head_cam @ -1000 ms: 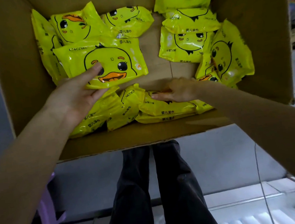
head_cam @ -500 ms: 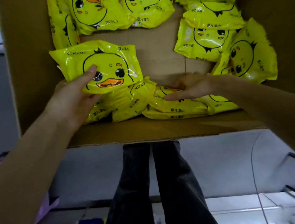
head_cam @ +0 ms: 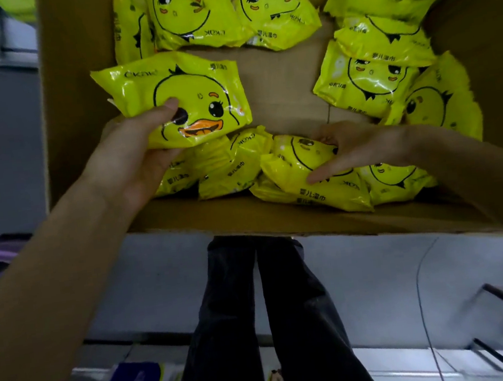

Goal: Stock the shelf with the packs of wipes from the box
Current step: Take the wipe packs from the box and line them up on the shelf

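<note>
Head view: a cardboard box [head_cam: 75, 85] stands open below the camera, holding loose packs of wipes, each in glossy yellow film printed with a black-outlined duck face, an orange beak and small dark lettering. The left hand [head_cam: 127, 160] pinches the held pack [head_cam: 177, 98] at its lower left corner, thumb pressed on the printed face beside the duck's eye; the fingers beneath are hidden. This pack is face up with the duck upright to the camera, raised above the row lying along the near wall, and extends up and to the right of the grip. The right hand [head_cam: 361, 146] curls round the second pack [head_cam: 301, 169], thumb along its near side and fingers over its far edge. That pack sits tilted on top of other packs against the near wall, to the left of the palm. Further packs line the far wall [head_cam: 192, 12] and pile up on the right side [head_cam: 366, 80]. Between these groups a strip of bare box floor [head_cam: 282, 86] shows in the centre. The left wall stands just beside the held pack's left edge. The box top is open above both hands. Below the box, legs in dark trousers [head_cam: 258, 315] stand on a grey floor.
</note>
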Tool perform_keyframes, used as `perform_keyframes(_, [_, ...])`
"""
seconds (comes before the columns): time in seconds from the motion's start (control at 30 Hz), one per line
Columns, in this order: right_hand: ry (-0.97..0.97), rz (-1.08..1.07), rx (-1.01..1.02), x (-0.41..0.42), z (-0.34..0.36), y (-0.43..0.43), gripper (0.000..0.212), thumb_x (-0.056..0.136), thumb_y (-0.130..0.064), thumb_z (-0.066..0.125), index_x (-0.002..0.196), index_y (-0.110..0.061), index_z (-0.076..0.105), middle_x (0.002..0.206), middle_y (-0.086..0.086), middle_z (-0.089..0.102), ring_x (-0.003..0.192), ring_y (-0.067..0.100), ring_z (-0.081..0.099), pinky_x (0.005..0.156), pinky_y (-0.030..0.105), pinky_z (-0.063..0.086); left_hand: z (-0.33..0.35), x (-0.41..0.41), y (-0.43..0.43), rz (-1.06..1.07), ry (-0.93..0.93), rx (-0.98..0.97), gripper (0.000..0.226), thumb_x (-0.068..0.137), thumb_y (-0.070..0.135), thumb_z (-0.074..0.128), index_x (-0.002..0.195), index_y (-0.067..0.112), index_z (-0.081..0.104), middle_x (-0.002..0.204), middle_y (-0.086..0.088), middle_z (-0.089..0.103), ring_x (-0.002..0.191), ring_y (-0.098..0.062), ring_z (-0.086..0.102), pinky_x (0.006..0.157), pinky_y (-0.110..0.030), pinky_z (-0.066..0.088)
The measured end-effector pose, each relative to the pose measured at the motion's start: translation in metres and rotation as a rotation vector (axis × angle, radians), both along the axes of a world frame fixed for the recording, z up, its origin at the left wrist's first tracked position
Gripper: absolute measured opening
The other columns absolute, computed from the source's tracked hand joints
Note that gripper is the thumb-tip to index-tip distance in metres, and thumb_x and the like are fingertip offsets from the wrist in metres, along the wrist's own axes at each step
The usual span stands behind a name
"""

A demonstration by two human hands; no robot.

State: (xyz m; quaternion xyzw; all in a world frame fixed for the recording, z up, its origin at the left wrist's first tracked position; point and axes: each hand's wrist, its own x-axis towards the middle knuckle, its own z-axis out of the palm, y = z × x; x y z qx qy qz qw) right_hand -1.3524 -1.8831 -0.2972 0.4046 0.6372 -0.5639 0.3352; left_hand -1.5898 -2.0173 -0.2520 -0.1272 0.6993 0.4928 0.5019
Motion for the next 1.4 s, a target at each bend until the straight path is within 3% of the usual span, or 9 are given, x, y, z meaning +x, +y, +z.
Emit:
perform_keyframes(0.17, [0.108,-0.343,0.000,0.001,0.036,0.002,0.099,0.033,-0.055,0.084,0.122,-0.021,0.061,0.106,-0.010,0.071,0.109,0.010,0.061,0.105,0.036,0.041,0.016,0.010,0.001,0.017,0.003,0.026,0.048,0.083,0.012,0.072,0.127,0.012,0.053,0.114,-0.003,0.069,0.090,-0.015,0.073,0.064,-0.027,0.058])
perform_keyframes(0.37, [0.219,-0.889,-0.034,0.001,0.098,0.001,0.141,0.024,-0.060,0.091,0.144,-0.014,0.033,0.139,0.006,0.052,0.132,0.026,0.045,0.112,0.051,0.031,0.069,0.043,0.008,0.097,0.035,0.122,0.025,0.085,0.012,0.069,0.103,0.021,0.054,0.086,0.008,0.075,0.082,-0.012,0.073,0.058,-0.024,0.057])
perform_keyframes(0.5, [0.270,-1.073,-0.025,-0.012,0.152,-0.005,0.129,0.033,-0.068,0.085,0.141,-0.016,0.038,0.138,0.005,0.054,0.129,0.024,0.049,0.108,0.056,0.035,0.121,0.068,0.015,0.057,0.059,0.280,0.020,0.087,0.020,0.064,0.106,0.026,0.062,0.093,0.012,0.075,0.090,-0.007,0.071,0.071,-0.031,0.060])
perform_keyframes(0.57, [0.309,-1.156,-0.094,-0.019,0.176,-0.004,0.086,0.062,-0.063,0.076,0.131,-0.018,0.054,0.123,0.004,0.066,0.113,0.023,0.063,0.099,0.057,0.045,0.143,0.077,0.017,0.038,0.063,0.346,0.038,0.081,0.028,0.065,0.118,0.025,0.062,0.108,0.008,0.073,0.103,-0.011,0.069,0.082,-0.037,0.057])
perform_keyframes(0.7, [0.402,-1.231,-0.171,-0.020,0.220,0.002,0.042,0.091,-0.049,0.052,0.115,-0.017,0.066,0.107,0.004,0.073,0.097,0.023,0.071,0.090,0.048,0.052,0.181,0.092,0.020,0.008,0.084,0.405,0.065,0.067,0.041,0.068,0.129,0.024,0.058,0.120,0.004,0.069,0.113,-0.018,0.064,0.093,-0.044,0.051])
perform_keyframes(0.9, [0.654,-1.307,-0.206,-0.011,0.281,-0.022,0.041,0.095,-0.030,0.049,0.129,-0.007,0.057,0.121,0.012,0.067,0.116,0.030,0.061,0.100,0.051,0.046,0.241,0.098,0.011,-0.042,0.129,0.523,0.056,0.063,0.048,0.061,0.113,0.023,0.061,0.106,0.005,0.074,0.098,-0.012,0.070,0.061,-0.022,0.057])
perform_keyframes(1.1, [0.863,-1.453,0.055,-0.035,0.348,-0.083,0.050,0.075,-0.025,0.067,0.121,-0.006,0.061,0.109,0.010,0.072,0.105,0.029,0.067,0.090,0.047,0.054,0.311,0.094,-0.014,-0.055,0.189,0.674,0.045,0.064,0.044,0.063,0.103,0.021,0.064,0.091,0.005,0.076,0.074,-0.012,0.072,0.049,-0.026,0.054])
perform_keyframes(1.27, [0.900,-1.326,0.309,-0.052,0.417,-0.122,0.039,0.080,-0.028,0.073,0.115,-0.017,0.062,0.103,-0.002,0.074,0.096,0.016,0.070,0.085,0.035,0.055,0.376,0.075,-0.033,-0.027,0.146,0.715,0.058,0.062,0.034,0.076,0.116,0.018,0.064,0.103,-0.001,0.075,0.094,-0.019,0.072,0.073,-0.035,0.058])
perform_keyframes(1.4, [0.927,-1.172,0.440,-0.052,0.489,-0.131,0.061,0.060,-0.046,0.078,0.111,-0.017,0.064,0.100,-0.001,0.074,0.093,0.018,0.070,0.068,0.028,0.055,0.440,0.056,-0.040,0.011,0.188,0.791,0.062,0.059,0.028,0.079,0.118,0.019,0.063,0.105,-0.001,0.075,0.096,-0.018,0.072,0.070,-0.035,0.060])
